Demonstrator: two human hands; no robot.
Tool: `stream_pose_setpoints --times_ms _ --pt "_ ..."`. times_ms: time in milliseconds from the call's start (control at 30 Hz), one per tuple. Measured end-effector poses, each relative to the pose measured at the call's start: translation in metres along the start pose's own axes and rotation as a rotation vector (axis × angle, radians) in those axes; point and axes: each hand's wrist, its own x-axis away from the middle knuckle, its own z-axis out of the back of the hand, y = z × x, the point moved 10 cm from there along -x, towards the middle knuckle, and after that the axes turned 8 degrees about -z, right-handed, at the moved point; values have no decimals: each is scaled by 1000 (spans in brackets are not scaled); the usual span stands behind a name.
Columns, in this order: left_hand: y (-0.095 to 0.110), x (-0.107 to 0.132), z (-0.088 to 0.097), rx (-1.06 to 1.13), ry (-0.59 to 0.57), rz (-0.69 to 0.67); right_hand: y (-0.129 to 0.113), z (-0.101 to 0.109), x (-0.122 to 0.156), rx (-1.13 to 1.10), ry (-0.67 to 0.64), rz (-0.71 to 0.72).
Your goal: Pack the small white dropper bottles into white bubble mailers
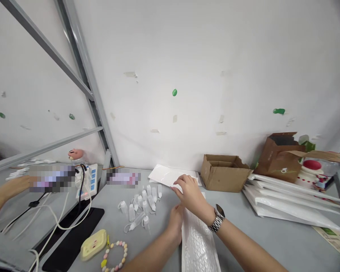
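A white bubble mailer lies lengthwise before me, its near end running out of the bottom of the view. At its upper left edge, my left hand is closed on the mailer; some of its fingers are hidden. My right hand, with a metal watch on the wrist, is over the mailer's far end. Its thumb and index finger are drawn together in a pinch, and what is between them is too small to make out. Several small white squeeze bottles with tethered caps lie and stand left of my hands.
White sheets and an open cardboard box are along the wall. Right of them are stacked white mailers and a brown bag. On the left are a yellow case, a bead loop, cables, a power strip and another person's hand.
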Motion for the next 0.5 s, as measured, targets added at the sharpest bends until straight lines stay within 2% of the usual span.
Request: stream_pose_setpoints --times_ms 67,133,167,200,267,333,367,400,500 --pt "6 -2 4 35 15 -20 10 7 -2 -75 81 -32" --pt "9 -5 8 77 45 -36 43 15 1 -168 171 -174" --pt "9 -5 10 96 57 -37 65 14 6 -226 166 -282" --pt "8 -6 10 109 60 -29 87 7 12 -305 103 -392" --pt "3 -6 7 107 40 -2 116 -19 29 -542 -165 -563" --pt "-6 -4 1 74 -5 50 121 -41 52 -816 -435 -628" --pt "-10 -3 -4 55 -39 71 121 -43 61 -915 -493 -634" --pt "-12 -1 -9 38 -81 86 122 -40 68 -970 -493 -631" --pt "-14 2 -21 6 -201 102 125 -26 79 -924 -413 -561"
